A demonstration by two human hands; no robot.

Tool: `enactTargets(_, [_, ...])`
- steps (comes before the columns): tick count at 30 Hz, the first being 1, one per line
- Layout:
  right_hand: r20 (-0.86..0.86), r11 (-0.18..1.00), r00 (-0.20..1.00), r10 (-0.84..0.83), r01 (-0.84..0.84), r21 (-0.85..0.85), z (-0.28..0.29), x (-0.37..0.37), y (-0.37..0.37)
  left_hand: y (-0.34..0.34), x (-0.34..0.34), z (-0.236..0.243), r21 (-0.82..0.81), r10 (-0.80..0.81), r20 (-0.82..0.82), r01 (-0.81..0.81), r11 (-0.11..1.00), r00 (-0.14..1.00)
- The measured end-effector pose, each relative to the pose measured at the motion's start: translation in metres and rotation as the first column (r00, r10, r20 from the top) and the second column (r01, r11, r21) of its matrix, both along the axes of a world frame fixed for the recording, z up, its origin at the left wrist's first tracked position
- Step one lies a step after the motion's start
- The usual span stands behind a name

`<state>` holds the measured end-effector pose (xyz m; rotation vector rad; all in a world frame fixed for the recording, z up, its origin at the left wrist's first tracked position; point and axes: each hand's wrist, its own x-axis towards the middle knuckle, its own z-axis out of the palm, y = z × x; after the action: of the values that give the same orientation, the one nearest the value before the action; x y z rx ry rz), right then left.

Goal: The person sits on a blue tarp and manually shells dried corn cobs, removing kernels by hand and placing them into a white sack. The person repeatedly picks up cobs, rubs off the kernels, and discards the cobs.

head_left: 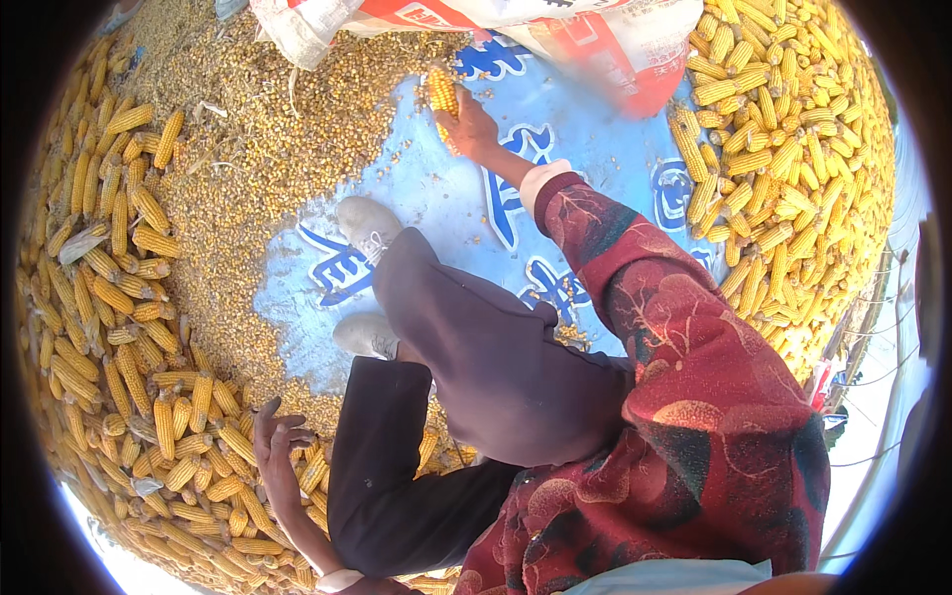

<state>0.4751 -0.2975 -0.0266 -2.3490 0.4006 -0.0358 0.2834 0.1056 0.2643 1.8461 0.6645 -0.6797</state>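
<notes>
Head view: right hand [472, 127], arm outstretched, grips a corn cob [442, 91] toward the blue sheet's [436, 183] far edge; left hand [280, 456] half-open beside piled cobs [200, 402].

Blue sheet [421, 183], loose kernels [253, 178] on L, cob pile [803, 188] on R

I saw a passage over the blue sheet [424, 183] between the right hand [470, 127] and the grey shoes [369, 227]; the sack [635, 55] blocked beyond, and bent legs [486, 347] barred the way to the left hand [278, 443].
</notes>
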Motion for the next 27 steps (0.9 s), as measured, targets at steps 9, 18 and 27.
enactTargets(9, [-0.293, 0.962, 0.951, -0.098, 0.015, -0.274, -0.031, -0.005, -0.031, -0.008, 0.008, 0.001, -0.021, -0.011, -0.051, 0.01, 1.0, 0.999])
enactTargets(18, [-0.084, 0.962, 0.96, 0.267, -0.261, 0.081, 0.001, -0.017, 0.038, -0.008, 0.008, 0.007, -0.034, 0.011, -0.01, -0.011, 0.999, 1.0])
enactTargets(27, [-0.332, 0.913, 0.852, 0.405, -0.358, 0.194, -0.01, -0.016, 0.128, -0.009, 0.008, 0.004, -0.064, -0.021, 0.0, 0.021, 0.998, 1.0])
